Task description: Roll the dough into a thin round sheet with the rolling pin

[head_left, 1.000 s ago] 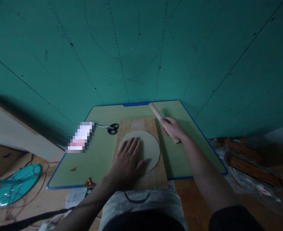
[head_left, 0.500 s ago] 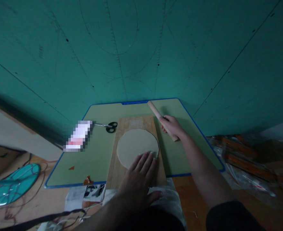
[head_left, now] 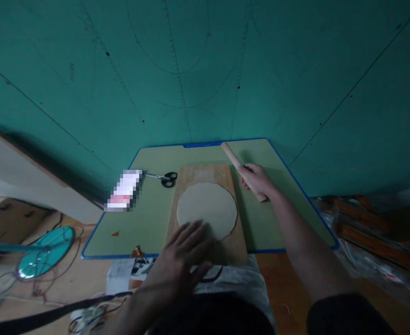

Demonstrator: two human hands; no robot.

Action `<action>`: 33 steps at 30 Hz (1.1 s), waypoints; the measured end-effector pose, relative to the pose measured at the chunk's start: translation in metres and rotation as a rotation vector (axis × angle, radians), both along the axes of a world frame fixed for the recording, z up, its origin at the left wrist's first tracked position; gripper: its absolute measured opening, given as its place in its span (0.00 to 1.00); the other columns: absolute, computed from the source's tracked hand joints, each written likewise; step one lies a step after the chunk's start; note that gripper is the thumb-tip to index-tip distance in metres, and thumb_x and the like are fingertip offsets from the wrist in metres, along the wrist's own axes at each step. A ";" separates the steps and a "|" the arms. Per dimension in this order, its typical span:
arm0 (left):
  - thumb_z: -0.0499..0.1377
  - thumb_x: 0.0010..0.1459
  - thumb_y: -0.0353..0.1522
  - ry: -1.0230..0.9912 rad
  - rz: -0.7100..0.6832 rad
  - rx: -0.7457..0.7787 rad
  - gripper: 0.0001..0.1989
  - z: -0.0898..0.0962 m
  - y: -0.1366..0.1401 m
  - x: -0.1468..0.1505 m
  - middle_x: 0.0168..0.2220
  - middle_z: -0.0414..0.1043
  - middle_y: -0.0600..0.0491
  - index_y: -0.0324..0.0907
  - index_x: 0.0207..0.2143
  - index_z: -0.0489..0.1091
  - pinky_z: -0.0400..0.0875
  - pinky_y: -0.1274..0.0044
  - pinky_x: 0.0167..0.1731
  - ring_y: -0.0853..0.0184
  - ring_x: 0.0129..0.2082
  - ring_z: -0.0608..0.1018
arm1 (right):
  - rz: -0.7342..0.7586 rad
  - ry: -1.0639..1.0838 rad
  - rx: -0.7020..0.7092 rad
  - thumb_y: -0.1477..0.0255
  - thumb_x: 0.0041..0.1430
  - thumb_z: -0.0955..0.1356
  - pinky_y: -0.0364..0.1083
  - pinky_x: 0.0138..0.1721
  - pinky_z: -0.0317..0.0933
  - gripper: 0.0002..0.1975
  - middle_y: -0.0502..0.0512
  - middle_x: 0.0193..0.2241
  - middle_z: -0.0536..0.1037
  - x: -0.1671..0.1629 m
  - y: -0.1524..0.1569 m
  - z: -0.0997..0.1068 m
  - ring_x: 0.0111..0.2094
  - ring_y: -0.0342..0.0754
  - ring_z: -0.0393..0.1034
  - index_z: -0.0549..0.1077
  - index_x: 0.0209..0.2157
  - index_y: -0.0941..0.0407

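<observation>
In the head camera's view, a person's left hand (head_left: 181, 257) reaches to the near edge of a pale round sheet (head_left: 207, 202), its fingers (head_left: 190, 231) extended, slightly apart and holding nothing, while the right hand (head_left: 258, 179) grips a wooden rolling pin (head_left: 232, 154), fingers curled around its shaft. The sheet lies flat on a wooden board (head_left: 205, 174), most of it beyond the left fingertips and to their right; the right fingers are well apart from it, off its right side, with the pin's ends jutting out beyond and nearer than them. Blur hides whether the left fingertips press the sheet or hover just over it. Handling the edge well would seem to call for flat, light fingers that neither dent nor drag the thin sheet, and for a firm right grip with the pin clear of its surface. Scissors (head_left: 169, 179) lie beyond the left fingertips and to their left, on the green tabletop (head_left: 267, 232), just beside the board.
</observation>
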State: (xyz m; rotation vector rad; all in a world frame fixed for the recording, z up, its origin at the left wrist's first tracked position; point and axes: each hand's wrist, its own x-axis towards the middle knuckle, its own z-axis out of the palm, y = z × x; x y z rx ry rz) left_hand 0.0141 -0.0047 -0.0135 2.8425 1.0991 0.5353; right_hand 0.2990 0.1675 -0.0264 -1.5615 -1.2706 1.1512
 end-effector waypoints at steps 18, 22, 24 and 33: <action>0.52 0.68 0.35 -0.030 0.206 -0.100 0.21 -0.007 0.024 0.026 0.64 0.64 0.39 0.38 0.60 0.66 0.64 0.54 0.62 0.50 0.66 0.64 | -0.013 -0.027 -0.002 0.67 0.66 0.68 0.37 0.14 0.60 0.12 0.45 0.17 0.70 0.001 0.000 -0.001 0.15 0.39 0.65 0.67 0.28 0.55; 0.55 0.68 0.39 0.059 0.053 -0.143 0.24 -0.006 0.040 0.051 0.68 0.60 0.43 0.41 0.63 0.63 0.57 0.55 0.66 0.52 0.69 0.60 | -0.015 -0.035 0.003 0.69 0.66 0.67 0.37 0.14 0.61 0.11 0.45 0.18 0.71 0.001 0.000 -0.001 0.15 0.39 0.65 0.67 0.28 0.55; 0.55 0.68 0.41 0.085 0.016 -0.150 0.25 -0.004 0.048 0.053 0.68 0.59 0.43 0.42 0.64 0.63 0.56 0.56 0.66 0.53 0.69 0.60 | -0.012 -0.037 -0.005 0.69 0.66 0.67 0.37 0.14 0.60 0.11 0.44 0.17 0.70 0.001 0.000 -0.001 0.15 0.39 0.65 0.67 0.28 0.55; 0.51 0.70 0.42 0.182 0.045 -0.126 0.26 -0.002 0.048 0.053 0.70 0.54 0.42 0.41 0.66 0.58 0.54 0.55 0.66 0.53 0.70 0.57 | 0.002 -0.030 0.008 0.69 0.66 0.67 0.37 0.15 0.60 0.10 0.44 0.18 0.71 0.001 0.001 -0.002 0.16 0.39 0.65 0.68 0.29 0.55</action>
